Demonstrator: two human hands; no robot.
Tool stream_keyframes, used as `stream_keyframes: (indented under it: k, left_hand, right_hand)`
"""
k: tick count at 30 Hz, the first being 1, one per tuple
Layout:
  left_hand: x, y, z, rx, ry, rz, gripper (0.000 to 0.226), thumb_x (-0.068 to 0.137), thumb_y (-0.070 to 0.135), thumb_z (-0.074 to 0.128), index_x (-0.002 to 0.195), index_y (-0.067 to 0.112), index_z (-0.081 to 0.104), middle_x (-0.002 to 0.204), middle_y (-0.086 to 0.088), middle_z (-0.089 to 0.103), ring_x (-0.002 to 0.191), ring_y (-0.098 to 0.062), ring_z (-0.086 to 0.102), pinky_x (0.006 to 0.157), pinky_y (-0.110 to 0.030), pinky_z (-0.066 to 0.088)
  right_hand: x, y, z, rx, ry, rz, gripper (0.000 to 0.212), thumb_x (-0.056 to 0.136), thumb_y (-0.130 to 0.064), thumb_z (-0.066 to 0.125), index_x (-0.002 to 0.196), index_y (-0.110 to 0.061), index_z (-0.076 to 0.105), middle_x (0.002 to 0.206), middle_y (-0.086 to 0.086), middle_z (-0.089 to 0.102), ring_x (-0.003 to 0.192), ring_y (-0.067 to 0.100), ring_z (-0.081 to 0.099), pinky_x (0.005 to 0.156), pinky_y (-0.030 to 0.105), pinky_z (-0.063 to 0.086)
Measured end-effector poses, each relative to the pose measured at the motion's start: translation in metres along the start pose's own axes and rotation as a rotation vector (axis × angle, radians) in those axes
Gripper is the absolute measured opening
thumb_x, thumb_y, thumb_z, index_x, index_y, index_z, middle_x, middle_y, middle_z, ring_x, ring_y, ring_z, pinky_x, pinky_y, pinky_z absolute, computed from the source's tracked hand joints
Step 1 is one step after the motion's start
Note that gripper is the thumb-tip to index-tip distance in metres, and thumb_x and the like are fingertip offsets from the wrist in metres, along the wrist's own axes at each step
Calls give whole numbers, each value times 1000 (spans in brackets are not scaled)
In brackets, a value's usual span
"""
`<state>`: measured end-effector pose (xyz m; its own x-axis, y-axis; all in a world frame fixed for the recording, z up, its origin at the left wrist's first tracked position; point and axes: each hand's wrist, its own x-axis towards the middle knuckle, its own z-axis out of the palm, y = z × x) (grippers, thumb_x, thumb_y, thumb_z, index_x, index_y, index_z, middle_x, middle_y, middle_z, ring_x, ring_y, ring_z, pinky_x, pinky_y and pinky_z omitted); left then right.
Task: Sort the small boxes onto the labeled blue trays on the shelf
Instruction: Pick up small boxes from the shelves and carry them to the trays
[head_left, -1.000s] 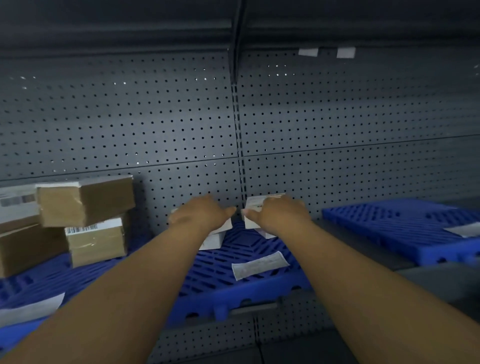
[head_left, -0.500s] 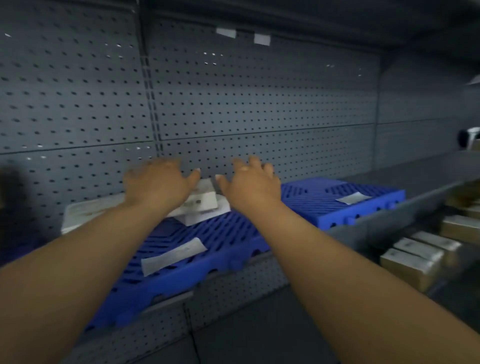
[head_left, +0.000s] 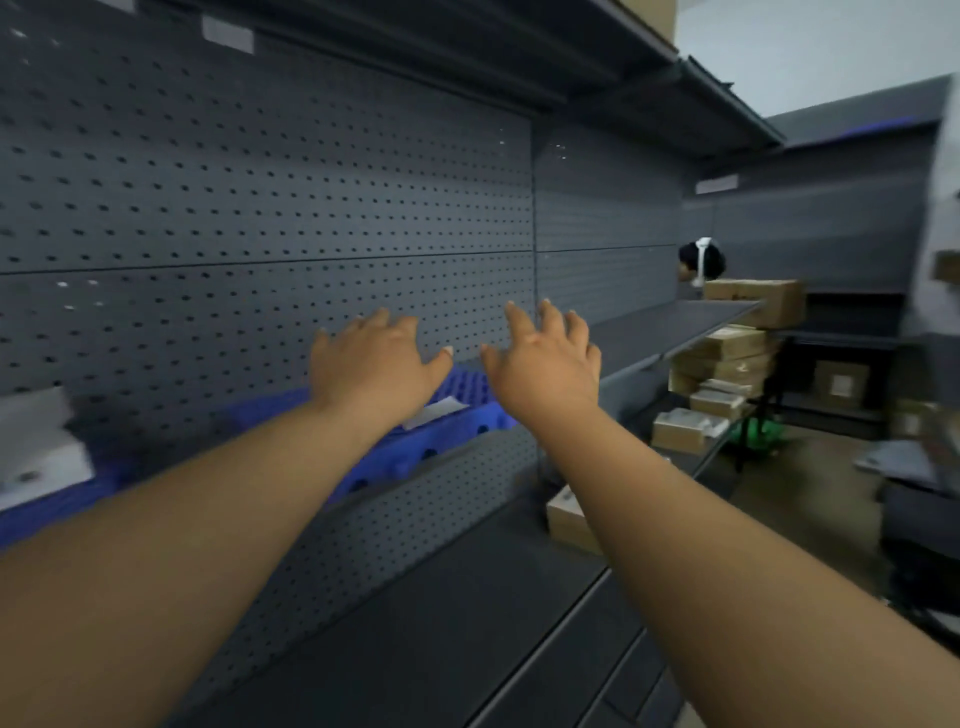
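Empty and spread, left hand (head_left: 375, 364) and right hand (head_left: 546, 359) hover by the blue slatted plastic tray (head_left: 441, 442) — seemingly between placements; next, fetch a tan cardboard box (head_left: 680, 435).

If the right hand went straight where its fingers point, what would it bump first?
Probably the grey pegboard wall; nothing shows between it and the right hand, though depth is unclear.
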<state>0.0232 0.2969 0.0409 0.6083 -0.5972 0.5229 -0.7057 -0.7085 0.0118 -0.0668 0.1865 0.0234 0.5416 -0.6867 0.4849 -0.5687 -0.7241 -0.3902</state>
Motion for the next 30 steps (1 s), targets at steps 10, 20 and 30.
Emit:
stream_keyframes:
  k: [10, 20, 30]
  left_hand:
    - [56, 224, 87, -178, -74, 158, 67, 92, 61, 28, 147, 23, 25, 157, -3, 22, 143, -24, 22, 116, -48, 15]
    - [104, 383, 178, -258, -168, 323, 66, 93, 57, 27, 150, 24, 17, 160, -4, 9, 147, -25, 8, 118, -47, 7]
    - [195, 508, 293, -299, -240, 415, 66, 93, 56, 28, 149, 23, 18, 159, -5, 13, 146, -26, 11, 117, -47, 7]
  right_hand:
    - [60, 227, -40, -170, 29, 135, 62, 96, -53, 32, 151, -33, 11, 160, 1, 2, 146, 29, -2, 116, 47, 9]
    - [109, 396, -34, -263, 25, 306, 60, 95, -51, 35, 149, -35, 15, 160, 2, 7, 146, 29, 1, 116, 47, 12]
    - [212, 536, 9, -352, -28, 379, 61, 96, -51, 35, 150, -34, 12, 160, 2, 6, 146, 30, 3, 116, 46, 13]
